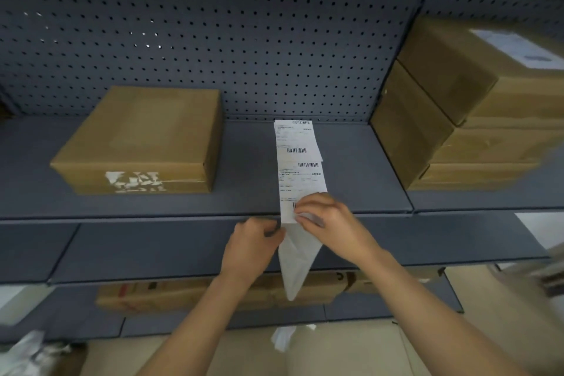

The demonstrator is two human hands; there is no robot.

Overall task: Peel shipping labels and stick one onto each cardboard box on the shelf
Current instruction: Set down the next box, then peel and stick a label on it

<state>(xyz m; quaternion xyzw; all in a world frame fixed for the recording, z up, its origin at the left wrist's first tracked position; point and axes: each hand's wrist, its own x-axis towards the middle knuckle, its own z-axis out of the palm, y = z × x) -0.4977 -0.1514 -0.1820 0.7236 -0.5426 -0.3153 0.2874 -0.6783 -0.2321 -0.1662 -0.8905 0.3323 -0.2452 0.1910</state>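
Observation:
A strip of white shipping labels (297, 162) with barcodes lies on the grey shelf (351, 162), its near end hanging over the front edge. My left hand (251, 246) pinches the strip's left edge where bare backing paper (297, 262) droops down. My right hand (328, 220) pinches the corner of the nearest label on the strip. A flat cardboard box (143, 137) with torn white label remains on its front sits to the left. A stack of cardboard boxes (457, 119) stands at the right; the top one carries a white label (515, 46).
A perforated grey back panel (229, 40) closes the shelf behind. A lower shelf (152, 253) sits under my hands, with a flat cardboard box (183, 293) beneath it. Scraps of white paper (283, 337) lie on the floor, and crumpled plastic (27, 354) at bottom left.

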